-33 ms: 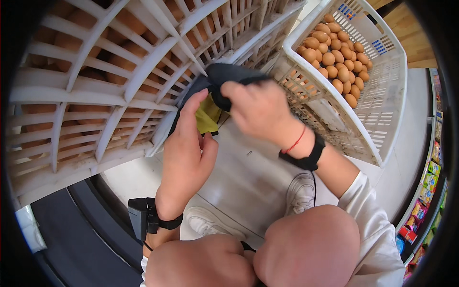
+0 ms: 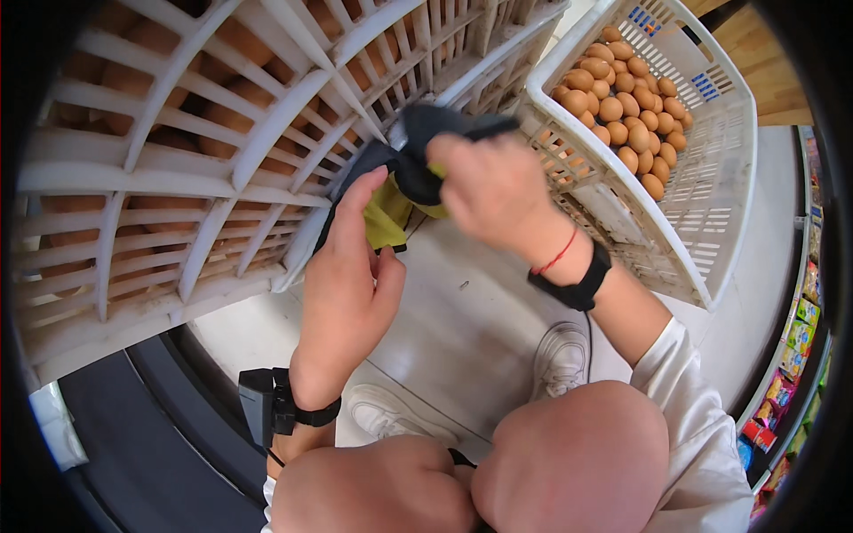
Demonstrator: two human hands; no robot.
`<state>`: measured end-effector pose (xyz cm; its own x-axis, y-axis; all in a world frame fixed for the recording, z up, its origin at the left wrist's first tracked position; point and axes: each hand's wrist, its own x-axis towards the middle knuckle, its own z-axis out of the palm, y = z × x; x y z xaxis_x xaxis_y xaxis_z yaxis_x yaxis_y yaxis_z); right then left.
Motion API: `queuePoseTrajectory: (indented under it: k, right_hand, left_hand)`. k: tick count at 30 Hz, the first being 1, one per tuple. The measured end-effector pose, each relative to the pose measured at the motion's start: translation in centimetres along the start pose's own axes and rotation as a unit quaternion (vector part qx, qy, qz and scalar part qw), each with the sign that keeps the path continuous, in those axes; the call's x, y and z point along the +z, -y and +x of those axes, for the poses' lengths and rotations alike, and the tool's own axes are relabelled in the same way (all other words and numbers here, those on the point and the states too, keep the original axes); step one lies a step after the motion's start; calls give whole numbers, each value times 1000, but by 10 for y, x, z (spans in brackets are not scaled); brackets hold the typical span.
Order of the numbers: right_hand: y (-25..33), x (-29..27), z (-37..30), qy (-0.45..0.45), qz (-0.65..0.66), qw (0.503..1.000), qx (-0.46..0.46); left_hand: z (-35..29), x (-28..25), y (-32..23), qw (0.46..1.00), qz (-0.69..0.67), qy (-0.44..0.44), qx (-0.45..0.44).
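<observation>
A dark grey cloth [image 2: 364,169] with a yellow-green side [image 2: 384,218] is bunched at the corner of a white slatted plastic crate [image 2: 240,186]. My left hand [image 2: 342,284] holds its near part, index finger stretched along the dark edge and thumb by the yellow corner; its other fingers are hidden. Closed on the far part, my right hand [image 2: 498,191] is smeared by motion. Part of the cloth sticks out above its knuckles, against the crate's lower side. Brown eggs [image 2: 235,115] show through the slats of this crate.
At the right stands another white crate [image 2: 622,213] with many brown eggs [image 2: 635,115] inside. A black belt-like surface [image 2: 142,435] lies at lower left. Shelves of colourful packets [image 2: 786,364] line the right edge. My white shoes [image 2: 564,360] rest on the pale tiled floor [image 2: 435,311].
My right hand has moved slightly right and down, pulling the far part of the cloth with it. My left hand has stayed in place.
</observation>
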<state>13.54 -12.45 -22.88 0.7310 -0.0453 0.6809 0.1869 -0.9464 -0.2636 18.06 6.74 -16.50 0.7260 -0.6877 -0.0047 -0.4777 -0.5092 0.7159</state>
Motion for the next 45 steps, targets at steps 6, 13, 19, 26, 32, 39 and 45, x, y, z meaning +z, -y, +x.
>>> queuePoseTrajectory:
  k: [6, 13, 19, 26, 32, 39, 45]
  right_hand:
    - [24, 7, -1, 8, 79, 996, 31]
    - [1, 9, 4, -41, 25, 997, 54]
    - [7, 2, -1, -5, 45, 999, 28]
    - [26, 11, 0, -33, 86, 996, 6]
    - [-4, 8, 4, -56, 88, 993, 64]
    - [6, 0, 5, -37, 125, 988, 77]
    - [5, -4, -2, -144, 160, 972, 92]
  left_hand:
    - [1, 6, 2, 1000, -11, -5, 4]
    - [2, 6, 0, 1000, -9, 6, -22]
    - [1, 3, -1, 1000, 1, 4, -16]
    - [0, 5, 0, 1000, 10, -3, -5]
    - [0, 8, 2, 1000, -1, 9, -14]
    - [1, 4, 1, 1000, 13, 2, 2]
    - [0, 4, 2, 1000, 10, -8, 6]
